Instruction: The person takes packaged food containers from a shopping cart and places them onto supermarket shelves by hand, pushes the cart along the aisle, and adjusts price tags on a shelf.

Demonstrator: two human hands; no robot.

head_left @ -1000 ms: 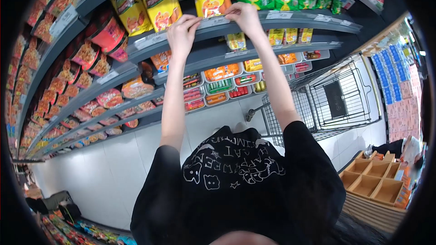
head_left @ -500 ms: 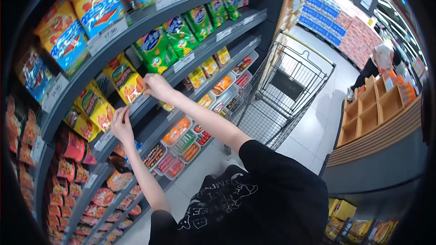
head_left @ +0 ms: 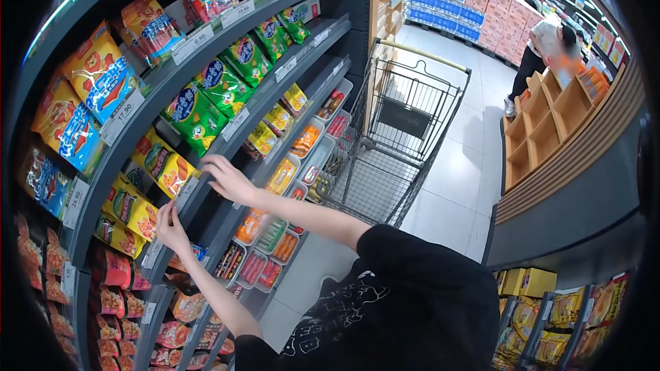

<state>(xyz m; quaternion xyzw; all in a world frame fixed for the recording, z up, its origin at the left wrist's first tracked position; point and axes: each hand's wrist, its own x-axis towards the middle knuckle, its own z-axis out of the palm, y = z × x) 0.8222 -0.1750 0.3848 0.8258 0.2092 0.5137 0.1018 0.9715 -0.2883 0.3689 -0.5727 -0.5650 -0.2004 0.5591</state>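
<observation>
A yellow snack bag (head_left: 163, 163) leans on the middle shelf, its lower end at the shelf's front edge. My left hand (head_left: 172, 232) is at its lower left corner, fingertips drawn together against the shelf lip. Whether they pinch the bag or the price strip is too small to tell. My right hand (head_left: 232, 184) is open just right of the bag, with its fingers spread and nothing held. Another yellow bag (head_left: 128, 207) rests to the left on the same shelf. Green snack bags (head_left: 194, 117) stand in a row farther along it.
A wire shopping cart (head_left: 405, 120) stands on the tiled floor (head_left: 454, 185) beyond the shelf end. Trays of packaged snacks (head_left: 267, 233) fill the lower shelf. To the right is a wooden display stand (head_left: 543, 127), with a person (head_left: 543, 51) bending behind it.
My right hand has let go of the yellow bag's right side, its fingers now spread. My left hand stays at the bag's lower corner. The view has shifted, bringing more upper shelving into sight.
</observation>
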